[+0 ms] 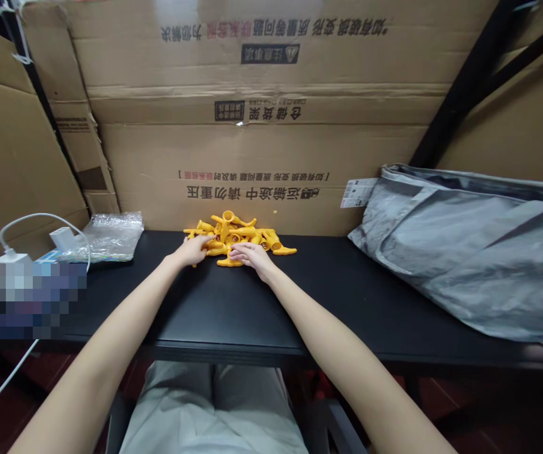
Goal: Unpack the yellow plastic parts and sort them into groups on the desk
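Note:
A pile of several small yellow plastic parts [240, 234] lies on the black table [233, 309] close to the cardboard wall at the back. Both my arms reach forward to it. My left hand [190, 251] rests at the pile's left front edge, fingers curled onto the parts. My right hand [251, 255] lies at the pile's front, fingers stretched over one yellow part on the table. Whether either hand grips a part is hidden by the fingers.
A clear plastic bag [109, 237] lies at the left, with a white charger and cable [13, 255] beside it. A large grey fabric bag [470, 252] covers the table's right side. Cardboard boxes [262, 126] form the back wall.

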